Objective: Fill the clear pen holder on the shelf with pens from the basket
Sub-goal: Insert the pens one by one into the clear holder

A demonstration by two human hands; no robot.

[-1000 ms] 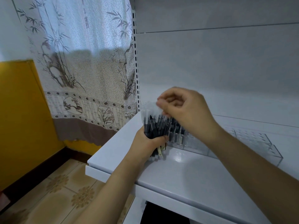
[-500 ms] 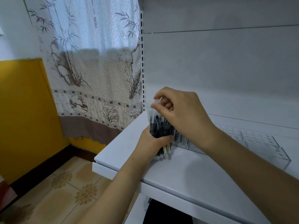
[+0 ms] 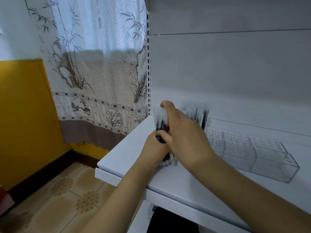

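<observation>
Pens (image 3: 159, 125) are standing bunched in the left hand (image 3: 155, 146), whose fingers are curling round the lower part of the bundle at the near left corner of the white shelf (image 3: 185, 182). Their pale caps are sticking up above the fist, dark barrels showing below. The right hand (image 3: 185, 138) is lying over the bundle from the right, its thumb raised at the cap tips; whether its fingers are gripping a pen or only resting there cannot be told, since its back is hiding them. Just behind the right hand, more pens are standing upright in the left end of the clear pen holder (image 3: 262, 155), which is stretching rightward along the shelf. A patterned curtain (image 3: 94, 73) is hanging to the left.
</observation>
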